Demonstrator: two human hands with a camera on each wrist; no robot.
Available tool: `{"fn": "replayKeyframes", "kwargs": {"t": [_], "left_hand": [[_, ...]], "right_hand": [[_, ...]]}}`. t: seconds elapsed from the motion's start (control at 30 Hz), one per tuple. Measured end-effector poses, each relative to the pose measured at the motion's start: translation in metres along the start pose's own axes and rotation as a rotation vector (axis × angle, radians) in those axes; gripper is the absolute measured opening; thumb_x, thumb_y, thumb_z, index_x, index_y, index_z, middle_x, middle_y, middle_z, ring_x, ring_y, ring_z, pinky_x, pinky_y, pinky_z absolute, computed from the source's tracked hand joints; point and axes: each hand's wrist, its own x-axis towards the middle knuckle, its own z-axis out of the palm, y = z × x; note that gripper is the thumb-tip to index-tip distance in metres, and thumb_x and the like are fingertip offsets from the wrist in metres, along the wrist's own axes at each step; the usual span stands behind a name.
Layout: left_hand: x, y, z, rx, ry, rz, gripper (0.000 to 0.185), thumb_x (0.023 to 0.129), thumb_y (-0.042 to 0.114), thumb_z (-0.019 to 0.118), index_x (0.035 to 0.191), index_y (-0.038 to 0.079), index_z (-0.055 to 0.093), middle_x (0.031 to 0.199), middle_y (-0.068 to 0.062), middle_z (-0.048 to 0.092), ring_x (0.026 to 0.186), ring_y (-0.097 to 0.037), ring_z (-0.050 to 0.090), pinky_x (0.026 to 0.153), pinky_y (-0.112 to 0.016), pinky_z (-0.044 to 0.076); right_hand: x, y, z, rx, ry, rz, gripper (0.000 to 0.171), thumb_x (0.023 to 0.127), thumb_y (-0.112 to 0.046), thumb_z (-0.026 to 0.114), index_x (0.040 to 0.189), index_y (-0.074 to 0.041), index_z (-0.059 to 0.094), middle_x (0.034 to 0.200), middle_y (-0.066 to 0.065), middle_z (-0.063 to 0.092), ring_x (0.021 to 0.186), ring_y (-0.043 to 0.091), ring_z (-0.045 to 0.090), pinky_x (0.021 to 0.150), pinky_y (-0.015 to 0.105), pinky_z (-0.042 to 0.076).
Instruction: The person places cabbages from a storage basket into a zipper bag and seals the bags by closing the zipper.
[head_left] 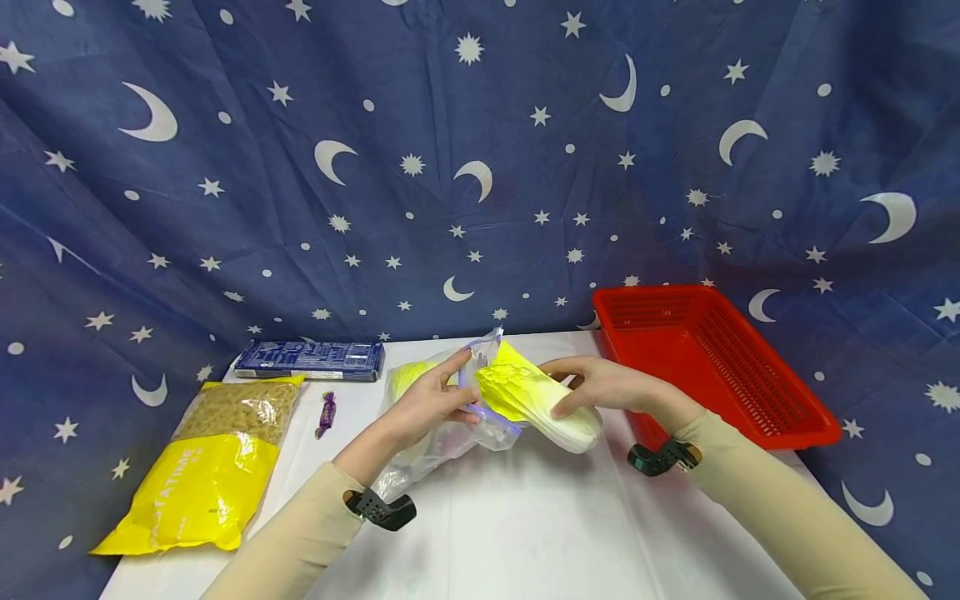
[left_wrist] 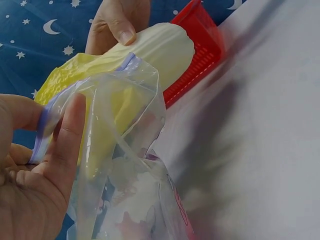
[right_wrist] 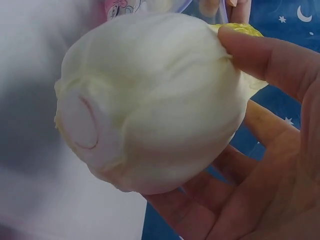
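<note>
Now | left hand [head_left: 431, 404] pinches zip bag [head_left: 450, 433] rim | right hand [head_left: 600, 387] grips cabbage [head_left: 540, 400] by firm base | leafy tip probably soft, bruisable; bag likely slippery

The bag [head_left: 450, 433] was thin clear plastic, glossy and crinkled. The cabbage [head_left: 540, 400] looked waxy-smooth at its pale base and ruffled at its yellow leaves. The red basket [head_left: 720, 367] was hard, perforated plastic with a slight sheen. The pasta packet [head_left: 202, 467] was shiny film. The starry backdrop [head_left: 480, 167] was matt, creased cloth, and the table cover [head_left: 525, 517] was smooth and white.
</note>
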Motion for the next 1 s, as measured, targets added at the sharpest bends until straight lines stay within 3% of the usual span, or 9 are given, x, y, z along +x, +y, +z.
{"fn": "replayKeyframes", "kwargs": {"t": [0.27,0.43,0.5,0.6,0.87,1.0], "left_hand": [[-0.001,0.000,-0.001,-0.013,0.001,-0.002,0.082,0.100,0.005,0.062,0.165,0.010,0.013,0.123,-0.031,0.056,0.078,-0.018,0.069,0.082,-0.032,0.062],[-0.001,0.001,-0.001,-0.001,0.011,0.004,0.080,0.100,0.004,0.063,0.165,0.013,0.017,0.159,-0.016,0.033,0.078,-0.019,0.069,0.084,-0.032,0.061],[-0.001,0.000,-0.001,0.001,0.009,0.008,0.080,0.100,0.003,0.062,0.165,0.013,0.018,0.166,-0.008,0.023,0.078,-0.020,0.069,0.084,-0.033,0.061],[0.000,0.000,0.000,0.007,0.000,0.008,0.080,0.100,0.004,0.063,0.165,0.014,0.018,0.168,-0.005,0.018,0.079,-0.020,0.069,0.084,-0.034,0.061],[0.002,-0.001,0.004,0.022,-0.009,0.030,0.081,0.099,0.005,0.063,0.165,0.010,0.016,0.163,-0.010,0.029,0.079,-0.020,0.067,0.082,-0.037,0.062],[0.003,-0.001,0.005,0.035,-0.009,0.031,0.080,0.099,0.005,0.063,0.165,0.010,0.018,0.167,-0.008,0.023,0.080,-0.019,0.066,0.082,-0.037,0.062]], "right_hand": [[0.003,-0.005,-0.001,-0.018,-0.014,0.024,0.068,0.082,-0.035,0.081,0.145,-0.021,0.059,0.126,0.004,0.062,0.114,0.031,0.054,0.092,0.040,0.051],[0.005,-0.003,-0.002,-0.046,-0.004,0.055,0.070,0.080,-0.036,0.082,0.144,-0.020,0.059,0.123,0.005,0.062,0.113,0.028,0.054,0.092,0.039,0.051],[0.007,-0.003,-0.001,-0.069,-0.002,0.057,0.069,0.080,-0.037,0.082,0.144,-0.020,0.060,0.121,0.004,0.062,0.112,0.028,0.054,0.092,0.040,0.050],[0.010,-0.003,0.000,-0.099,-0.006,0.059,0.068,0.079,-0.037,0.083,0.142,-0.021,0.062,0.120,0.003,0.062,0.112,0.028,0.054,0.093,0.041,0.050],[0.017,-0.010,0.003,-0.140,-0.014,0.105,0.064,0.078,-0.037,0.082,0.138,-0.023,0.066,0.114,0.003,0.063,0.105,0.025,0.056,0.087,0.037,0.051],[0.020,-0.011,0.003,-0.140,-0.023,0.106,0.063,0.079,-0.037,0.081,0.138,-0.020,0.066,0.113,0.003,0.065,0.103,0.024,0.057,0.086,0.037,0.052]]}}
